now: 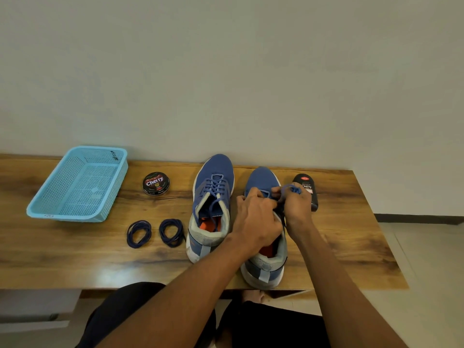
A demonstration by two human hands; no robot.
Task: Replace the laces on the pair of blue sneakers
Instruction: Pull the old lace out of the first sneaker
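Observation:
Two blue sneakers stand side by side on the wooden table, toes toward the wall. The left sneaker (pixel 212 204) still carries its blue lace, loosened. Over the right sneaker (pixel 263 247) both hands work at the eyelets. My left hand (pixel 256 219) lies curled on the tongue area, pinching at the lace. My right hand (pixel 296 204) grips a bunch of the blue lace (pixel 292 189) pulled up from the shoe. Two coiled dark navy laces (pixel 139 233) (pixel 172 232) lie left of the sneakers.
A light blue mesh basket (pixel 77 212) sits at the table's far left. A round shoe polish tin (pixel 156 183) lies between basket and sneakers. A black liquid polish bottle (pixel 307 189) lies behind my right hand. The table edge (pixel 150 288) runs near my knees.

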